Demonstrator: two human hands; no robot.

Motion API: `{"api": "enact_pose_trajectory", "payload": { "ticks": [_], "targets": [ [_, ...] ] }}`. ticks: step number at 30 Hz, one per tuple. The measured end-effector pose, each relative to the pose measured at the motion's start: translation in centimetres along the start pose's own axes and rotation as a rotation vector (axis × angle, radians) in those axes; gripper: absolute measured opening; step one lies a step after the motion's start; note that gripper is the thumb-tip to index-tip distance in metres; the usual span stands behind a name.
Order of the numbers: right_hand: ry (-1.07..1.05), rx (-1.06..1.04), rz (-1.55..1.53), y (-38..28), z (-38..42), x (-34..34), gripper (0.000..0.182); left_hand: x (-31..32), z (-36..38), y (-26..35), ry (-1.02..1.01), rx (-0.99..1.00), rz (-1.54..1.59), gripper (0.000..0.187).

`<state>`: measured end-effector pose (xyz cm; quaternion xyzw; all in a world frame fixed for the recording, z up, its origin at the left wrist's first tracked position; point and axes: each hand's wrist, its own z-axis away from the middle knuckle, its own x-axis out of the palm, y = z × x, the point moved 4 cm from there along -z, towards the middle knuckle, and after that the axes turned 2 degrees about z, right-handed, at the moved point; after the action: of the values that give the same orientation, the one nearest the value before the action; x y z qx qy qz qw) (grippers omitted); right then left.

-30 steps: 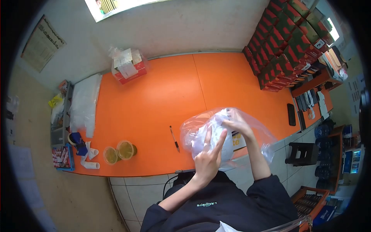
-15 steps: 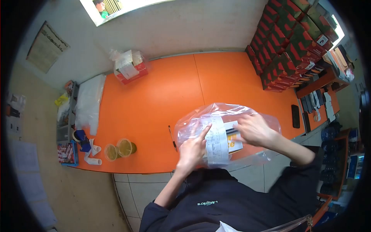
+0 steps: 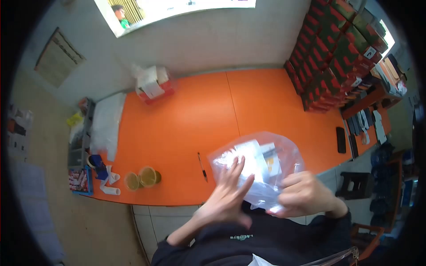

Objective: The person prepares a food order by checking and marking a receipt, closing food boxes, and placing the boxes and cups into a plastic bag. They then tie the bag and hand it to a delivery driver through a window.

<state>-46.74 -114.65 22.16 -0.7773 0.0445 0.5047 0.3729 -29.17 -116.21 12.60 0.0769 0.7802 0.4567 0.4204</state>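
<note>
Your left hand (image 3: 225,195) has its grip open, fingers spread over the clear plastic bag (image 3: 288,153); contact is hard to tell. Your right hand (image 3: 304,194) has its grip curled closed on the bag's near right edge. The bag lies at the near edge of the orange worktop (image 3: 186,115), a white sheet (image 3: 254,160) and a box with yellow print (image 3: 274,167) showing through it. A pen (image 3: 203,167) lies to its left.

left hand (image 3: 224,197) splays its fingers (image 3: 238,168) — right hand (image 3: 302,194) curls, fist-like.
</note>
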Motion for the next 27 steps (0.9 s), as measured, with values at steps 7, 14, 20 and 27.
{"api": "enact_pose_trajectory", "payload": {
  "ticks": [7,14,20,27],
  "targets": [
    [0.292,0.484,0.435,0.0,1.1,2.2,0.046,8.1,-6.0,-7.3,-0.221,0.020,0.231,0.040],
    [0.558,1.348,0.021,3.8,2.7,11.6,0.065,6.3,-2.5,-2.7,0.040,0.128,0.434,0.049],
    [0.695,0.332,0.234,10.1,-0.2,16.1,0.047,1.8,-6.2,-12.3,-0.319,0.096,-0.130,0.134],
    [1.407,0.804,-0.404,9.7,1.2,13.5,0.055,11.0,-7.9,-11.1,-0.210,0.356,0.142,0.062]
  ]
}}
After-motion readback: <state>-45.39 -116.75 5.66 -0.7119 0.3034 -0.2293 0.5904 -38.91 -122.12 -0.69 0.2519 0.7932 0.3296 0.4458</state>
